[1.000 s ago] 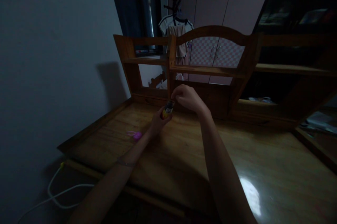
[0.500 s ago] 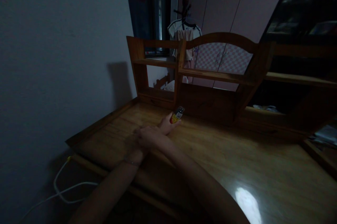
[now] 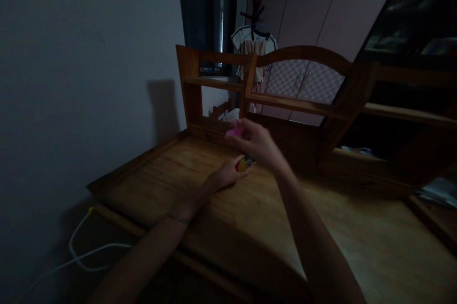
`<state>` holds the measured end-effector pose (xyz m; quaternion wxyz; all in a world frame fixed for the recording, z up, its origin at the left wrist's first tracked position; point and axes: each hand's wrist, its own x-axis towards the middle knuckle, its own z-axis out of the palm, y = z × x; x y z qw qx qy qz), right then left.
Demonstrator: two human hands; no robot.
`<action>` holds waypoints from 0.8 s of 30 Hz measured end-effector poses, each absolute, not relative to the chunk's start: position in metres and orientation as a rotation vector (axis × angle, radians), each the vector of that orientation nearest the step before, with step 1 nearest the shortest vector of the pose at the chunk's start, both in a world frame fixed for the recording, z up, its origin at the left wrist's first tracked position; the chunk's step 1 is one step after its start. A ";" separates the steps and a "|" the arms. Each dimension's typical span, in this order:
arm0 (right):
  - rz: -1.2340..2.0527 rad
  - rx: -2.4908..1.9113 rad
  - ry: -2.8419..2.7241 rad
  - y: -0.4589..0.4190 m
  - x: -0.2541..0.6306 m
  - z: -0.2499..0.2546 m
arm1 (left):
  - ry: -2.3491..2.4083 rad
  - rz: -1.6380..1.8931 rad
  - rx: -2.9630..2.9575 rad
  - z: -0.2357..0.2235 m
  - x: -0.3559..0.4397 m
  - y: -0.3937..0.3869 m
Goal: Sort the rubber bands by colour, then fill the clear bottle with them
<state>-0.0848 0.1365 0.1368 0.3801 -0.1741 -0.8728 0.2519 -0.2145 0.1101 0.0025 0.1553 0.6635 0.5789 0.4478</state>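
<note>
My left hand (image 3: 225, 174) is closed around a small bottle-like container (image 3: 243, 164) with a yellow and red label and a dark end. That hand rests low over the wooden desk (image 3: 171, 185). Above and just beyond it, my right hand (image 3: 260, 144) pinches a small flat pink-purple piece (image 3: 233, 133) between thumb and fingers. The piece is blurred and I cannot make out its kind. Part of the container's far end lies close below my right hand.
A wooden shelf unit (image 3: 217, 85) runs along the desk's back edge. The wall (image 3: 89, 80) rises on the left. A white cable (image 3: 82, 261) hangs beside the desk's front left corner. Papers (image 3: 439, 191) lie at the right.
My right hand has lifted from beside my left forearm, moving up and to the right, and now shows the pink-purple piece. The left hand keeps the container, turned slightly.
</note>
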 end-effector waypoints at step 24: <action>0.545 -0.558 -2.639 0.175 0.003 0.130 | 1.501 1.270 2.123 -0.012 -0.211 0.123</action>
